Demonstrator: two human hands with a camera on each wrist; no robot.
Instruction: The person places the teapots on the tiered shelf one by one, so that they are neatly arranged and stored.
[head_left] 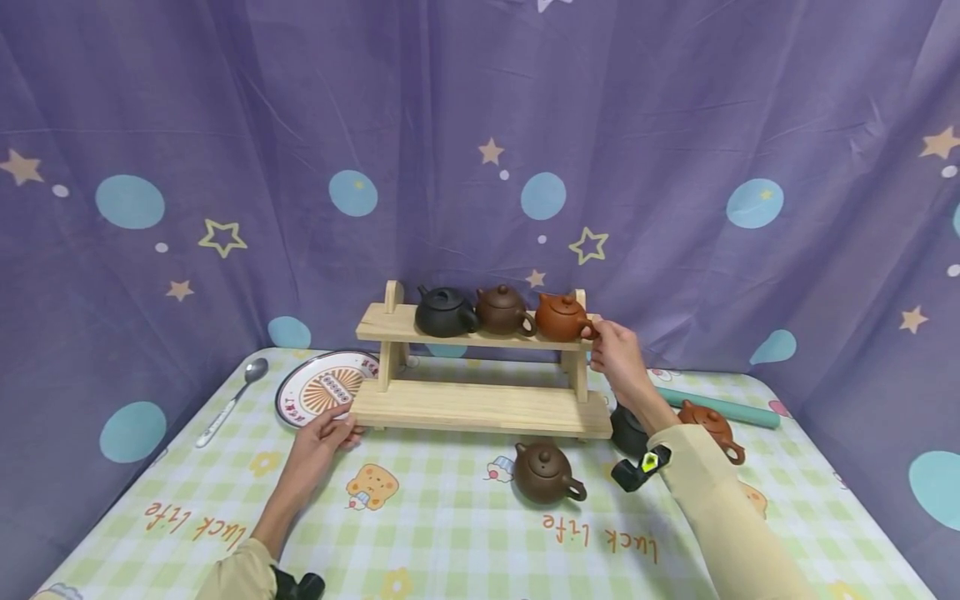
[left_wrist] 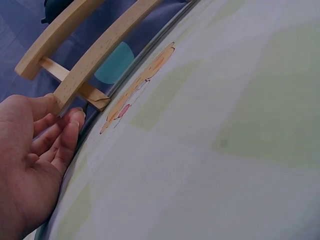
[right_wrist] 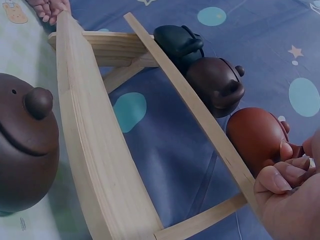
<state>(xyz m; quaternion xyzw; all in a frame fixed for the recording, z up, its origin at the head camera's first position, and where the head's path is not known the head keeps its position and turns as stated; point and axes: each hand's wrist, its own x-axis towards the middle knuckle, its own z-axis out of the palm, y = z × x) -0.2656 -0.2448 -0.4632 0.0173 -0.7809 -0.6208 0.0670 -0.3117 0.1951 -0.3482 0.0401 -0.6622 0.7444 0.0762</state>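
A two-tier wooden shelf (head_left: 480,406) stands on the table. My left hand (head_left: 324,443) pinches the left end of its lower board, thumb on top and fingers beneath, as the left wrist view shows. On the upper board sit a black teapot (head_left: 442,313), a dark brown teapot (head_left: 501,310) and, at the right end, a reddish-orange teapot (head_left: 561,318). My right hand (head_left: 621,360) pinches the handle of the reddish-orange teapot, which rests upright on the board. In front of the shelf stands another brown teapot (head_left: 542,473), also seen large in the right wrist view.
Beyond my right forearm are a second black teapot (head_left: 627,432), partly hidden, another reddish-orange teapot (head_left: 708,425) and a green roll (head_left: 723,408). Left of the shelf lie a patterned plate (head_left: 300,385) and a spoon (head_left: 231,404). A purple curtain (head_left: 465,108) hangs behind the table.
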